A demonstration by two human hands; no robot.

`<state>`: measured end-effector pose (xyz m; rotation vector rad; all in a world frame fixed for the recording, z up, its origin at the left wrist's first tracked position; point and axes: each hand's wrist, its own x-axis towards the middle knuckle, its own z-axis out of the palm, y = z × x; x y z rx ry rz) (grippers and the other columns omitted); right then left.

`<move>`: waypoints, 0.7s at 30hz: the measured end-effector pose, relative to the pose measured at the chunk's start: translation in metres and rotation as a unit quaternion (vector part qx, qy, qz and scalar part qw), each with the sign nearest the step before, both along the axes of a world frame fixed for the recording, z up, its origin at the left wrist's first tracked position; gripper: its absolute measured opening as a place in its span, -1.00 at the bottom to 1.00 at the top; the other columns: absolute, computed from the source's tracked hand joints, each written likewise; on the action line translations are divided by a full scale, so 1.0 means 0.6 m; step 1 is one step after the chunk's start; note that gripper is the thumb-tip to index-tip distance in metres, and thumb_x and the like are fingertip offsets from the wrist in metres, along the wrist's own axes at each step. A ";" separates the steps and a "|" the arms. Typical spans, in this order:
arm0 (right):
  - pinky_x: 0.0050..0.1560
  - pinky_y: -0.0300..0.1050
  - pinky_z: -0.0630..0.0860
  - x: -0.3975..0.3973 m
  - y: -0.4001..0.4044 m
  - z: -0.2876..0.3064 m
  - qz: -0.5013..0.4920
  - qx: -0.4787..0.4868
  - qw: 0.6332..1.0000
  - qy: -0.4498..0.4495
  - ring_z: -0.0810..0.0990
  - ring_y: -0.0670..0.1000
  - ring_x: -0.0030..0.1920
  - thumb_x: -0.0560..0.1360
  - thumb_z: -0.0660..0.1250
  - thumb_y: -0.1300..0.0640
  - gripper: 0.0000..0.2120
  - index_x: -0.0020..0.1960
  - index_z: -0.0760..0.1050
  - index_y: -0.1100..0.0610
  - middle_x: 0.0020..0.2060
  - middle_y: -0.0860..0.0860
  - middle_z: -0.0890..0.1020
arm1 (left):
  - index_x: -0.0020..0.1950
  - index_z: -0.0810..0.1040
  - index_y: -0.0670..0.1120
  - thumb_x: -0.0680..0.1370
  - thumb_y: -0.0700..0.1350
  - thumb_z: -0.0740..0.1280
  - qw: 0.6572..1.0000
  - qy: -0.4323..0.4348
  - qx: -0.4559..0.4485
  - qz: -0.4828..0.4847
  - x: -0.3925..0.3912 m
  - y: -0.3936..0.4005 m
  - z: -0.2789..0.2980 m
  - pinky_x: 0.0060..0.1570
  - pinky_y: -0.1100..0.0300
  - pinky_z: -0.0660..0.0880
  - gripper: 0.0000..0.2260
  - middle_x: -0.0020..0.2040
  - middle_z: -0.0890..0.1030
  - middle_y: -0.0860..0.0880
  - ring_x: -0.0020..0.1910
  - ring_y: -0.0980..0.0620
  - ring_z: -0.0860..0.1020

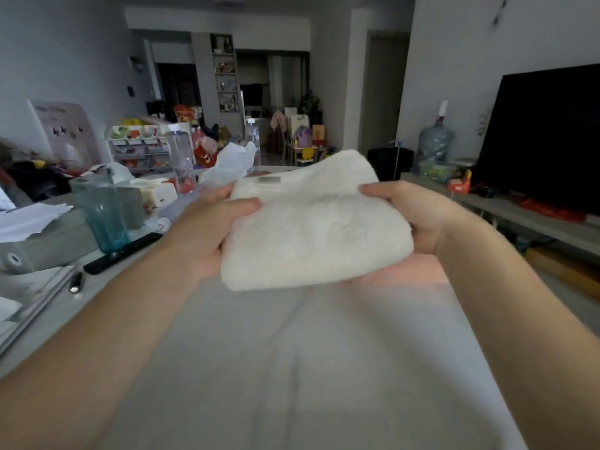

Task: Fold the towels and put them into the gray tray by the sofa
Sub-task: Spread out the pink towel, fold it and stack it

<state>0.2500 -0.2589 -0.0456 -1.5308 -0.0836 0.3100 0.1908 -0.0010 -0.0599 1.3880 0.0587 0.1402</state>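
A white towel (311,225), folded into a thick pad, is held up in front of me above my lap. My left hand (207,232) grips its left edge, thumb on top and fingers hidden underneath. My right hand (409,212) grips its right edge in the same way. A small label shows near the towel's far left corner. No gray tray and no sofa can be seen.
A cluttered table (97,297) lies to my left with a blue glass (104,216), a black remote (123,253), papers and a clear bottle (181,157). On the right stand a low shelf (519,216), a dark TV screen (545,134) and a water jug (435,141).
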 end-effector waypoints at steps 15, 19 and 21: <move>0.44 0.26 0.18 0.141 -0.120 -0.099 -0.203 -0.630 0.740 -0.121 0.36 0.27 0.38 0.55 0.08 -0.07 -0.48 0.43 0.33 0.14 0.39 0.19 0.41 | 0.12 0.66 0.01 0.43 -0.05 0.09 0.833 -0.094 0.545 0.013 0.224 -0.152 -0.137 0.17 0.03 0.50 -0.59 0.16 0.67 0.00 0.16 -0.08 0.58; 0.48 0.21 0.12 0.106 -0.020 -0.069 -0.210 -0.576 0.717 -0.332 0.37 0.25 0.38 0.54 0.19 -0.01 -0.53 0.41 0.41 0.13 0.36 0.17 0.45 | 0.42 0.43 0.12 0.50 0.01 0.30 0.699 -0.060 0.704 0.110 0.243 -0.043 -0.127 0.42 -0.05 0.23 -0.53 0.47 0.43 -0.02 0.44 -0.08 0.37; 0.43 0.09 0.23 0.088 0.048 -0.081 -0.143 -0.546 0.737 -0.373 0.41 0.21 0.35 0.55 0.19 -0.02 -0.56 0.39 0.43 0.10 0.34 0.14 0.49 | 0.56 0.20 0.15 0.48 0.21 0.35 0.652 0.039 0.754 0.074 0.257 0.006 -0.127 0.45 -0.20 0.07 -0.32 0.59 0.21 -0.03 0.54 -0.11 0.20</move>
